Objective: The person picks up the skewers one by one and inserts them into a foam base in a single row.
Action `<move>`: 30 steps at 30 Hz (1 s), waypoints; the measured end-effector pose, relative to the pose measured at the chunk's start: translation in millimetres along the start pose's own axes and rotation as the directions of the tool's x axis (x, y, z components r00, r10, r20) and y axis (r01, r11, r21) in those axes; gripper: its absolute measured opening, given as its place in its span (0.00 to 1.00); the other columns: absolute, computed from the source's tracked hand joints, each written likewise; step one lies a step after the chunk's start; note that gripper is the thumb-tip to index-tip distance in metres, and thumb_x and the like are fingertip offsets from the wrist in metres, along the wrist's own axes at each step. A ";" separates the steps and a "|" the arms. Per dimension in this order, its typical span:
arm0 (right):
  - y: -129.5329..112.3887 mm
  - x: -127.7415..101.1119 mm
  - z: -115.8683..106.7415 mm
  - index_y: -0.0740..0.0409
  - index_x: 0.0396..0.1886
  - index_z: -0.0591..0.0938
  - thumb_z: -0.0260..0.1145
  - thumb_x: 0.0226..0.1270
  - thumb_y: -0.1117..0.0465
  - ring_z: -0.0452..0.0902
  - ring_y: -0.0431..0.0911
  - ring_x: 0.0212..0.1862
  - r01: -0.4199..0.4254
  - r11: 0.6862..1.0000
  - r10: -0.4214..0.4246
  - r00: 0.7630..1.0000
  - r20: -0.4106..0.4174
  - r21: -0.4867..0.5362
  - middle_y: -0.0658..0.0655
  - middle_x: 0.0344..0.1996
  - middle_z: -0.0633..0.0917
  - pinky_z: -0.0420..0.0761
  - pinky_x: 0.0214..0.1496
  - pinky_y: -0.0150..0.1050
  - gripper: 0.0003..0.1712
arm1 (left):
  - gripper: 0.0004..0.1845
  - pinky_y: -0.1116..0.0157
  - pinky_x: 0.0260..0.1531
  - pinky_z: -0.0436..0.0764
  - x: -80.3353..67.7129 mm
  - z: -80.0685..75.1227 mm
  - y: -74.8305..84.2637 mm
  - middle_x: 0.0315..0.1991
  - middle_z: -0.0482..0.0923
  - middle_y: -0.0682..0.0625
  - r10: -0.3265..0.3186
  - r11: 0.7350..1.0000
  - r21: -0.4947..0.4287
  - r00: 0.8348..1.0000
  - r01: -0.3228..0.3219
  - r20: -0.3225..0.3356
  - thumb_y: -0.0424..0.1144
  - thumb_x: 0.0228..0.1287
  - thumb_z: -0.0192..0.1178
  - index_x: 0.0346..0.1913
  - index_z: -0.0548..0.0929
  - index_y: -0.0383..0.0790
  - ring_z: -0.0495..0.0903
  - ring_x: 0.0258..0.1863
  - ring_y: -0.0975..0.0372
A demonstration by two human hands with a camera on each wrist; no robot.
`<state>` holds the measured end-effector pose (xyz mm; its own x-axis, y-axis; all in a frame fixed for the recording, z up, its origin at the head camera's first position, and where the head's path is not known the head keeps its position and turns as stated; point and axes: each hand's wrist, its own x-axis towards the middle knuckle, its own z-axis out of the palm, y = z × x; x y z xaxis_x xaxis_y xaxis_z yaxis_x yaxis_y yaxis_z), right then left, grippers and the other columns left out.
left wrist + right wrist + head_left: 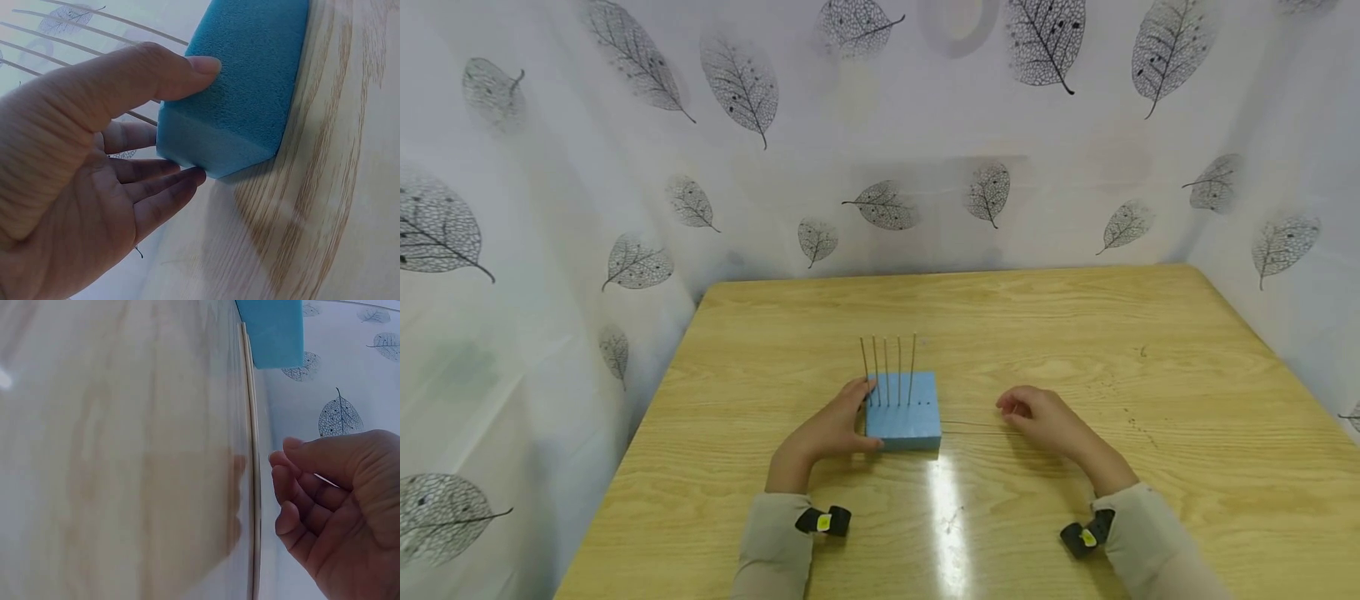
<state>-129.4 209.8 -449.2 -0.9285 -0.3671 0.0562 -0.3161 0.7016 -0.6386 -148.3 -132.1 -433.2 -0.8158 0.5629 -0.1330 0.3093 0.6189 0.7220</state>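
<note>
A light blue foam block sits on the table, with several thin wooden sticks standing upright in a row in its top. Small dark holes continue the row at the right. My left hand grips the block's left side, its thumb on the near face and fingers along the side. To the right of the block, thin loose sticks lie on the table, seen as two in the right wrist view. Just above them hovers my right hand, fingers loosely curled with nothing between them.
The wood-grain table ends at a back edge against a white curtain printed with dark leaves. Curtain also hangs along the left and right sides. Black straps with cameras are on both wrists.
</note>
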 end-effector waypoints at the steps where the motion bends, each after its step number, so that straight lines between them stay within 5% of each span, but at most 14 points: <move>1: 0.4 0.3 0.5 0.63 0.40 0.82 0.63 0.63 0.69 0.74 0.41 0.32 0.007 1.000 -0.007 1.000 0.010 0.002 0.50 0.31 0.82 0.76 0.34 0.36 0.06 | 0.50 0.51 0.66 0.59 0.0 0.0 -0.1 0.73 0.46 0.36 -0.001 1.000 -0.001 1.000 0.001 0.002 0.39 0.53 0.71 0.73 0.51 0.31 0.52 0.71 0.49; 30: 1.9 4.8 4.9 0.60 0.35 0.81 0.60 0.64 0.70 0.75 0.41 0.34 0.018 0.999 -0.015 0.992 0.127 -0.028 0.51 0.30 0.82 0.77 0.35 0.36 0.05 | 0.50 0.51 0.66 0.59 1.0 -0.6 -0.1 0.73 0.47 0.36 -0.004 1.000 0.013 1.000 0.004 0.012 0.40 0.53 0.71 0.73 0.52 0.32 0.51 0.71 0.48</move>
<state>-133.5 206.3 -453.9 -0.8915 -0.4519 -0.0323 -0.3384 0.7116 -0.6158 -149.4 -131.9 -433.0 -0.8114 0.5665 -0.1439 0.3124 0.6284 0.7124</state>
